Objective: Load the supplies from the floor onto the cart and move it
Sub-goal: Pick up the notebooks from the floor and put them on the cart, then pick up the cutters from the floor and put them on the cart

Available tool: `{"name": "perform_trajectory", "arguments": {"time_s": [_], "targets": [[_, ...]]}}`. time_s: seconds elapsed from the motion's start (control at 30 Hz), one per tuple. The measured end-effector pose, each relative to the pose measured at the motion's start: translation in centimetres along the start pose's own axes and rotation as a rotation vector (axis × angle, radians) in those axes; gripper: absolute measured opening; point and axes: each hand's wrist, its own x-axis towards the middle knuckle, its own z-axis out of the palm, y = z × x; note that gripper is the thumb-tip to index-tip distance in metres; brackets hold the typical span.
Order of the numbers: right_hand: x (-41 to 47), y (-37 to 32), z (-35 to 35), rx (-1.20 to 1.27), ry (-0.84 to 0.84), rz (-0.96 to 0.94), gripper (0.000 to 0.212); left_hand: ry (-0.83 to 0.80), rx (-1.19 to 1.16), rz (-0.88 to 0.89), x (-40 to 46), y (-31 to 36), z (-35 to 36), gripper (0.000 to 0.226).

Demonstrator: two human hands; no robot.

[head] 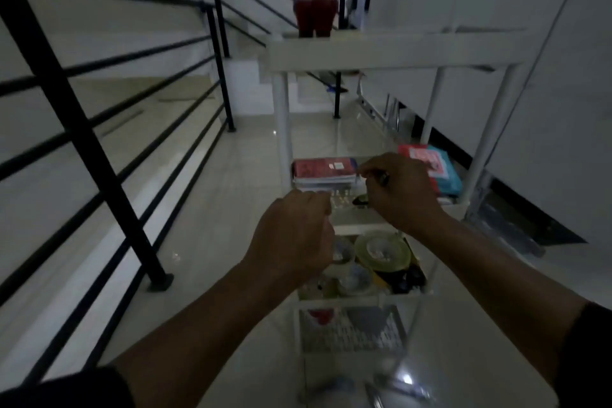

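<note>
A white tiered cart (390, 55) stands in front of me, seen from above. Two red bottles (314, 15) stand on its top shelf. A red packet (323, 167) and a red-and-teal pack (440, 172) lie on the middle shelf. A green-lidded tub (381, 250) and small cups sit on the shelf below. My left hand (294, 232) is curled into a fist at the middle shelf's near rim. My right hand (402, 190) hovers over that shelf with fingers bent together. What it pinches is hidden in the dim, blurred view.
A black metal stair railing (109, 156) runs close along the left, with its post foot (160, 281) on the glossy tiled floor. A white wall (546, 76) borders the right side. Stairs rise behind the cart. A folded ladder-like frame (381, 109) leans by the wall.
</note>
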Motion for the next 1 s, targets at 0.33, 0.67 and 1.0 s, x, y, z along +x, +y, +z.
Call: {"name": "perform_trajectory", "arguments": {"time_s": [0.33, 0.67, 1.0], "targets": [[-17.7, 2.4, 2.0, 0.184, -0.017, 0.362, 0.021, -0.126, -0.218, -0.230, -8.4, 0.4, 8.9, 0.010], [-32.1, 9.1, 8.8, 0.080, -0.285, 0.655, 0.022, -0.409, -0.268, -0.548, -20.3, 0.7, 20.8, 0.008], [-41.8, 15.2, 14.0, -0.092, -0.645, 0.795, 0.025, -0.543, -0.180, -0.675, -26.8, -1.6, 30.6, 0.015]]}}
